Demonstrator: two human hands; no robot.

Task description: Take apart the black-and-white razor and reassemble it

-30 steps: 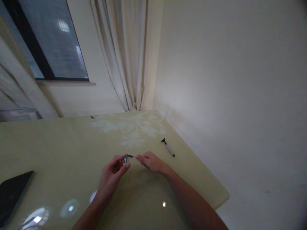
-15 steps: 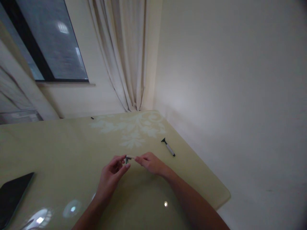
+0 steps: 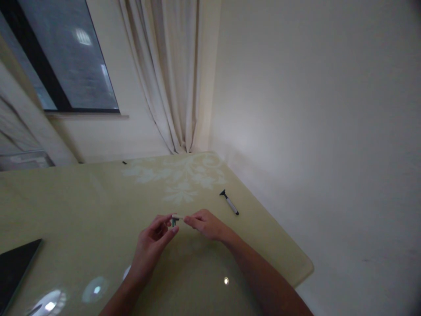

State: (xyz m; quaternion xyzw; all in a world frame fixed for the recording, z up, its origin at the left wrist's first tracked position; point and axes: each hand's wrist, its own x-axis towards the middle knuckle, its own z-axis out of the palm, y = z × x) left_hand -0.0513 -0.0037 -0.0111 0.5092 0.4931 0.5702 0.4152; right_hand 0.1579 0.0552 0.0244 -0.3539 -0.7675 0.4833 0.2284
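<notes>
My two hands meet just above the yellow-green table [image 3: 82, 206], a little right of centre. My left hand [image 3: 151, 243] pinches the dark greenish head of a small razor [image 3: 174, 219] between thumb and fingertips. My right hand [image 3: 205, 224] is closed on the pale handle end of the same razor, the handle mostly hidden in the fingers. A second razor [image 3: 230, 202], with a black head and a white-and-black handle, lies on the table to the right of my hands, near the table's right edge.
A dark flat device [image 3: 15, 267] lies at the left front edge. A small dark bit [image 3: 124, 163] sits near the back edge. A curtain [image 3: 171, 74] and a window [image 3: 62, 57] stand behind; a pale wall runs close along the right.
My hands have stayed together on the small razor, with only slight finger shifts. The view has drifted a little.
</notes>
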